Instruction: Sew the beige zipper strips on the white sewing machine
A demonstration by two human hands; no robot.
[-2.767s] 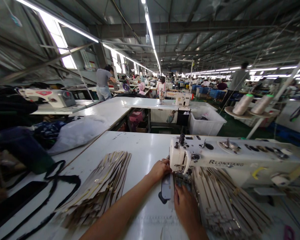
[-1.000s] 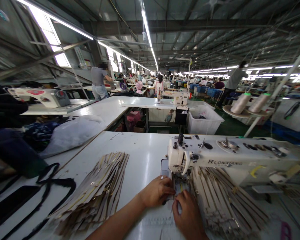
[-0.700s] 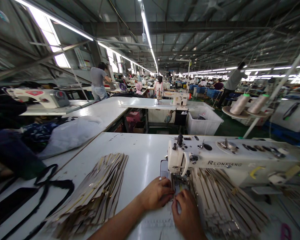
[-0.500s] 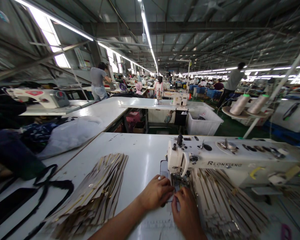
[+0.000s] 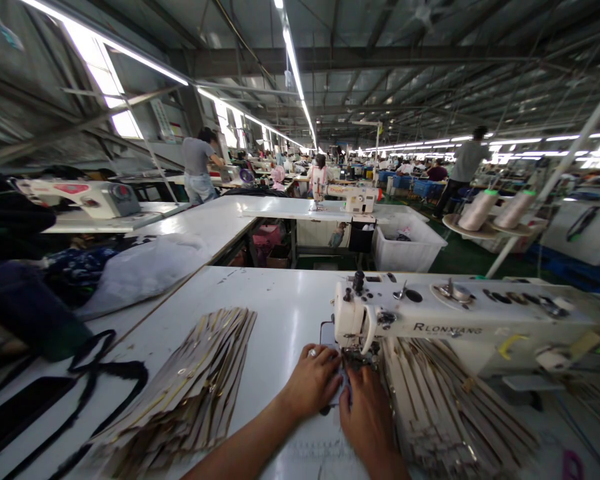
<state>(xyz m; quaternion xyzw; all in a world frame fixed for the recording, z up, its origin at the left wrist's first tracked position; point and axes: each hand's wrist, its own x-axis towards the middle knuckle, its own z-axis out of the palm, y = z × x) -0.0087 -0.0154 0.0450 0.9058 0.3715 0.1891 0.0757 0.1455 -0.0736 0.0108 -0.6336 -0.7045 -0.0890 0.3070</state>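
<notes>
My left hand (image 5: 314, 379), with a ring on one finger, rests at the left of the needle area with its fingers curled and pressed together. Close beside it, my right hand (image 5: 367, 410) reaches toward the presser foot, thumb against the fingers. Whatever lies between and under the fingertips is mostly hidden and too small to name. Just beyond both hands stands the white sewing machine (image 5: 410, 320). A fanned stack of beige strips with brownish edges (image 5: 430, 400) lies right of my right hand, partly beneath the machine arm. Another pile of beige strips (image 5: 190, 387) is spread out to the left.
Black straps (image 5: 140, 377) lie at the left on the white table (image 5: 275, 300). A white translucent bag (image 5: 145, 270) is beyond them. Thread cones (image 5: 480, 210) stand at the right. Past the table are a white bin (image 5: 410, 247) and another sewing machine (image 5: 355, 198). People stand farther back.
My right hand has moved slightly forward, its fingers now stretched closer to the presser foot. My left hand has shifted a little forward, and its fingers have moved apart from the right fingertips.
</notes>
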